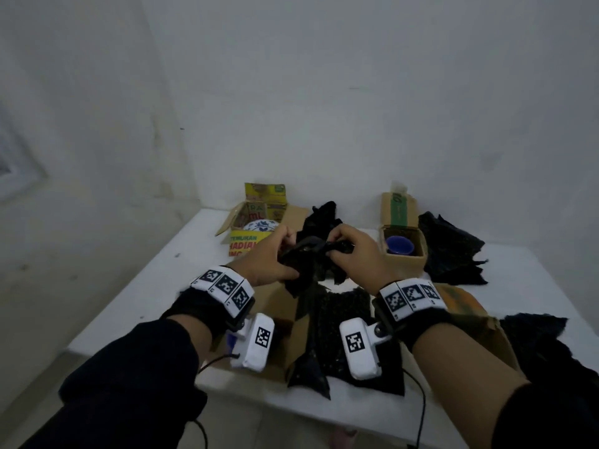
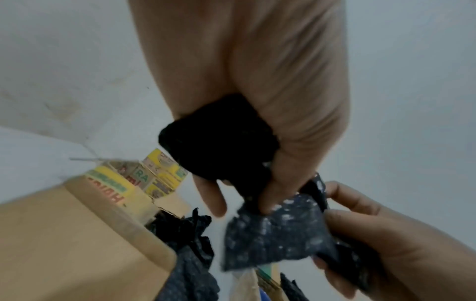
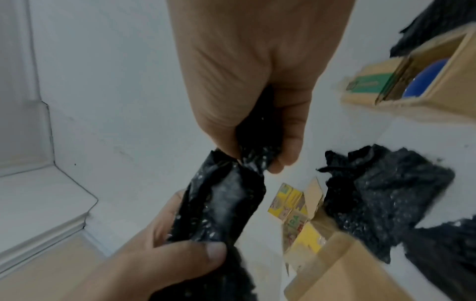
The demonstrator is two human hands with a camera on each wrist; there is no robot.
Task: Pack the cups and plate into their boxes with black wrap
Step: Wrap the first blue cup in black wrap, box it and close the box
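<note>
Both hands hold one crumpled piece of black wrap (image 1: 308, 260) in the air above the table's middle. My left hand (image 1: 285, 252) grips its bunched left end (image 2: 219, 146). My right hand (image 1: 337, 247) pinches the other end (image 3: 255, 154). Whether anything is inside the wrap is hidden. A white plate with a blue pattern (image 1: 259, 225) lies in the open yellow printed box (image 1: 246, 244) at the back left. A blue cup (image 1: 399, 246) sits in a small open cardboard box (image 1: 418, 259) at the back right.
An open brown cardboard box (image 1: 282, 306) lies under my hands, with black wrap (image 1: 343, 325) spread beside it. More black wrap lies at the back centre (image 1: 324, 215), at the right (image 1: 453, 247) and at the front right (image 1: 534, 338). Another brown box (image 1: 463, 306) is under my right wrist.
</note>
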